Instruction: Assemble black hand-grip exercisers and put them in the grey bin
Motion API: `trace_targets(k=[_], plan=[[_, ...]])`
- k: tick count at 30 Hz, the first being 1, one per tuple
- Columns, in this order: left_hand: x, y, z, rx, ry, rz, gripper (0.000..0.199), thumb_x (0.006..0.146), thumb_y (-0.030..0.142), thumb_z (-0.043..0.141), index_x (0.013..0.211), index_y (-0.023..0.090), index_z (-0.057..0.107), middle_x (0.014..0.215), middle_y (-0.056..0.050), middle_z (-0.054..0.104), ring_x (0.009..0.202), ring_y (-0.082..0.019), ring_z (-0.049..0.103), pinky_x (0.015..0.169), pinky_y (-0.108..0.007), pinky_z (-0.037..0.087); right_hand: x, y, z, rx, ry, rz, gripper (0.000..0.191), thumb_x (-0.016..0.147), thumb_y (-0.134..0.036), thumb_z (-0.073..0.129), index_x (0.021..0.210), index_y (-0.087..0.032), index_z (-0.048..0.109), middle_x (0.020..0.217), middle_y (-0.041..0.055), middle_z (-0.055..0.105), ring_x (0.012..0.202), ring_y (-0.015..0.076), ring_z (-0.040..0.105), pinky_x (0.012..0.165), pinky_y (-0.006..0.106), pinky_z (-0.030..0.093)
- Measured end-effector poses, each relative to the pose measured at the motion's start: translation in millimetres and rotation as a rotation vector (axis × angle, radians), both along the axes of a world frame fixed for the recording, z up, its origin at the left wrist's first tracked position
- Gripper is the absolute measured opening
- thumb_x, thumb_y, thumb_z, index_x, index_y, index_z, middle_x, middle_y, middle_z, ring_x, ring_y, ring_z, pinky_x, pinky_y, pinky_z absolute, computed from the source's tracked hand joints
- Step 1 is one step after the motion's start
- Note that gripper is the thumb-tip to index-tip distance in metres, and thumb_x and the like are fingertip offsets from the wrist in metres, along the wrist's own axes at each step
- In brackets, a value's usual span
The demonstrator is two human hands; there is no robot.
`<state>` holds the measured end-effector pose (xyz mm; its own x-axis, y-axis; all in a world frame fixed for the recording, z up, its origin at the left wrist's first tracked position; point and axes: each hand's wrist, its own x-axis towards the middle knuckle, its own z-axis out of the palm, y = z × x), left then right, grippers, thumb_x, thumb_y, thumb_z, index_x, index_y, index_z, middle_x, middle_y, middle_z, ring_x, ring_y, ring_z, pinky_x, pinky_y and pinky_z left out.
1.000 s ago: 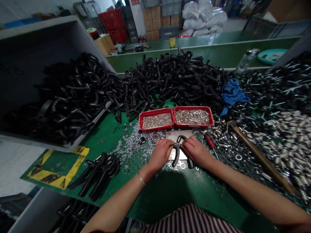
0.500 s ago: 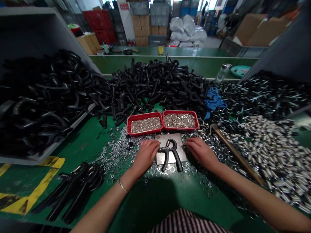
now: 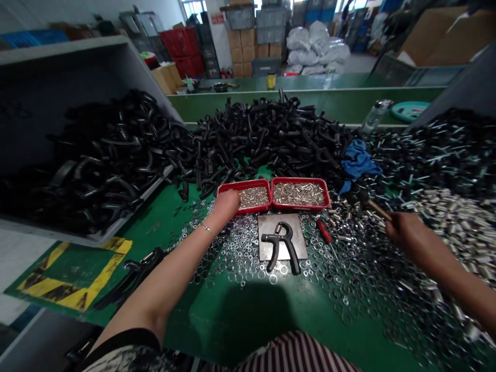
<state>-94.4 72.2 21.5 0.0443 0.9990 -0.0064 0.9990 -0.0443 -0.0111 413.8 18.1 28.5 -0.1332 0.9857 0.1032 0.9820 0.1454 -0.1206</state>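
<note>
A black hand grip with a metal adjuster (image 3: pixel 281 245) lies on a steel plate (image 3: pixel 269 227), and neither of my hands touches it. My left hand (image 3: pixel 227 204) rests in the left red tray (image 3: pixel 248 183) among small silver parts, its fingers hidden among them. The right red tray (image 3: pixel 300 179) next to it holds short silver pieces. Far to the right, my right hand (image 3: pixel 406 230) grips the wooden handle of a hammer (image 3: pixel 377 207), whose head is dark and hard to make out.
Loose steel washers (image 3: pixel 236 248) spread over the green bench around the plate. A red-handled screwdriver (image 3: pixel 323 230) lies right of the plate. Heaped black grip handles (image 3: pixel 263 137) rise behind the trays, beside a blue cloth (image 3: pixel 358 160). Silver cylinders (image 3: pixel 453 222) cover the right side.
Both hands have left the hand grip, which now lies alone on the plate. My left hand moved forward into the left tray. My right hand moved right and took the hammer.
</note>
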Motion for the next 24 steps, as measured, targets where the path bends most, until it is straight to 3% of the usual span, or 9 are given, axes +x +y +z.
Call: trace_targets(k=[3, 6, 8, 11, 14, 18, 22, 24], plan=[[-2.1, -3.6, -4.0, 0.041, -0.024, 0.004, 0.026, 0.092, 0.015, 0.048, 0.103, 0.01, 0.071, 0.107, -0.019, 0.07, 0.1, -0.028, 0.067, 0.088, -0.036, 0.051, -32.7, -18.8, 20.7, -0.075, 0.276, -0.091, 0.039, 0.098, -0.054, 0.036, 0.107, -0.022, 0.055, 0.081, 0.0095, 0.065, 0.066, 0.0239, 0.059, 0.06, 0.035, 0.043], [-3.6, -2.5, -5.4, 0.149, -0.162, -0.011, 0.022, 0.09, 0.013, 0.05, 0.098, 0.013, 0.071, 0.105, -0.016, 0.07, 0.102, -0.026, 0.065, 0.092, -0.037, 0.05, -78.2, -50.8, 29.4, -0.345, 0.473, 0.122, 0.039, 0.099, -0.058, 0.035, 0.096, -0.024, 0.055, 0.07, 0.0056, 0.064, 0.059, 0.0218, 0.059, 0.056, 0.033, 0.044], [-3.6, -4.8, -4.3, 0.249, -0.404, -0.004, 0.017, 0.087, 0.014, 0.054, 0.093, 0.014, 0.07, 0.099, -0.012, 0.071, 0.097, -0.024, 0.065, 0.091, -0.037, 0.051, -105.2, -69.0, 29.9, -0.486, 0.495, 0.263, 0.036, 0.099, -0.057, 0.04, 0.094, -0.025, 0.055, 0.069, 0.0036, 0.063, 0.057, 0.0211, 0.059, 0.055, 0.032, 0.044], [-0.3, -17.6, 0.8, 0.285, -0.869, 0.049, 0.015, 0.086, 0.022, 0.061, 0.094, 0.015, 0.07, 0.093, -0.007, 0.073, 0.085, -0.018, 0.067, 0.083, -0.033, 0.054, -134.0, -80.1, 26.6, -0.431, 0.495, 0.32, 0.034, 0.102, -0.053, 0.035, 0.098, -0.025, 0.055, 0.073, 0.0043, 0.065, 0.061, 0.0213, 0.061, 0.057, 0.032, 0.044], [7.0, -39.6, 6.2, 0.142, -1.147, 0.051, 0.021, 0.085, 0.03, 0.066, 0.099, 0.015, 0.071, 0.091, -0.006, 0.074, 0.077, -0.016, 0.068, 0.075, -0.03, 0.055, -151.6, -73.5, 21.6, -0.33, 0.414, 0.331, 0.038, 0.102, -0.054, 0.031, 0.095, -0.023, 0.053, 0.075, 0.0072, 0.065, 0.062, 0.0233, 0.061, 0.057, 0.033, 0.043], [14.4, -69.4, 6.5, 0.02, -1.096, 0.021, 0.014, 0.086, 0.028, 0.065, 0.092, 0.017, 0.071, 0.083, -0.004, 0.073, 0.072, -0.015, 0.067, 0.069, -0.029, 0.053, -162.4, -64.0, 22.2, -0.49, 0.401, 0.41, 0.038, 0.104, -0.052, 0.032, 0.09, -0.023, 0.052, 0.069, 0.0029, 0.063, 0.059, 0.0205, 0.06, 0.055, 0.03, 0.04], [24.6, -84.1, 3.1, 0.048, -1.114, 0.012, 0.013, 0.087, 0.029, 0.067, 0.091, 0.017, 0.07, 0.086, -0.004, 0.073, 0.076, -0.015, 0.066, 0.071, -0.029, 0.052, -161.1, -65.5, 17.5, -0.322, 0.467, 0.373, 0.039, 0.103, -0.053, 0.032, 0.091, -0.022, 0.052, 0.071, 0.0042, 0.063, 0.06, 0.0196, 0.059, 0.057, 0.03, 0.042], [37.3, -83.8, 0.1, 0.038, -1.121, -0.046, 0.012, 0.089, 0.028, 0.063, 0.092, 0.018, 0.069, 0.088, -0.004, 0.073, 0.079, -0.016, 0.066, 0.074, -0.03, 0.052, -158.5, -63.9, 10.4, -0.372, 0.437, 0.348, 0.04, 0.102, -0.055, 0.036, 0.088, -0.021, 0.053, 0.071, 0.0053, 0.064, 0.06, 0.0201, 0.06, 0.056, 0.03, 0.042]])
